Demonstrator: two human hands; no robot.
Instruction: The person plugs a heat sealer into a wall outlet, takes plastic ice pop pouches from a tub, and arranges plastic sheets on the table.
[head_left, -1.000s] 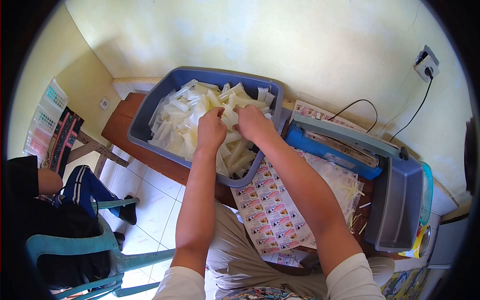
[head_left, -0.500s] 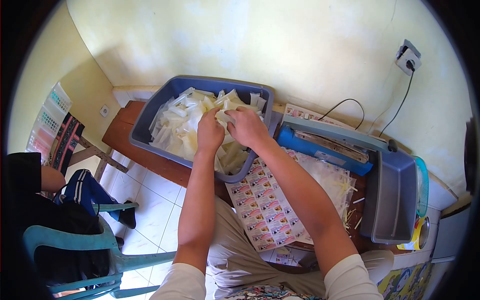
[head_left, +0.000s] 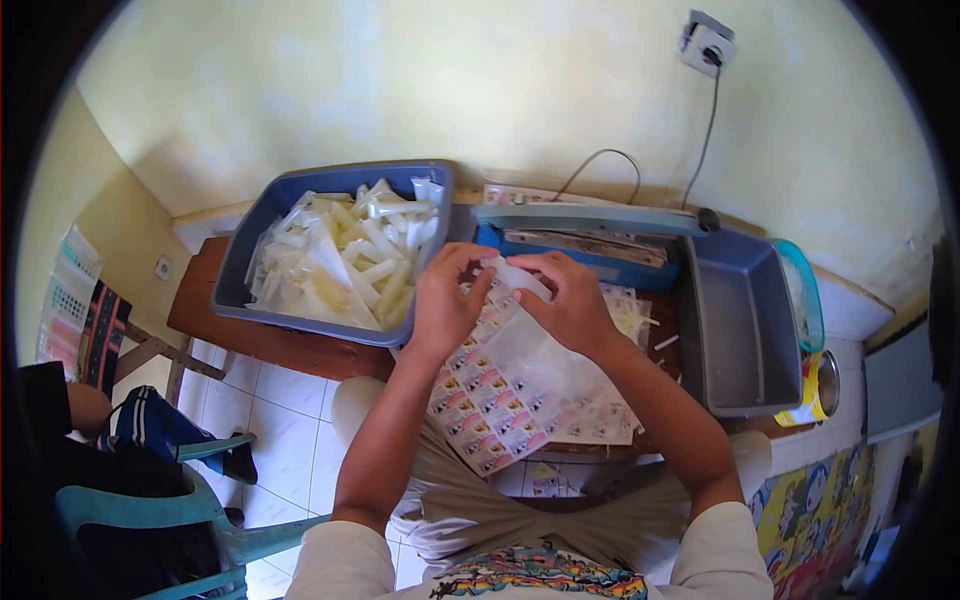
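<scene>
Fingers of left hand (head_left: 447, 308) and right hand (head_left: 578, 308) grasped opposite ends of a translucent white plastic packet (head_left: 518, 279), apparently supporting it evenly above pink-printed paper sheets (head_left: 478, 418). A blue-grey plastic tub (head_left: 232, 285) contained yellowish tubular packets (head_left: 378, 268).

Homelike workroom; tiled floor (head_left: 285, 435), plastic chair (head_left: 150, 507), wall calendar (head_left: 68, 290).

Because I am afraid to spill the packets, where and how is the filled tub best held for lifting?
Probably by the lip of the tub at its two short ends, left hand from the left, right hand from the right. The lip looks turned outward, so fingers may hook under it; the long back side sits close to the wall, with less room.
</scene>
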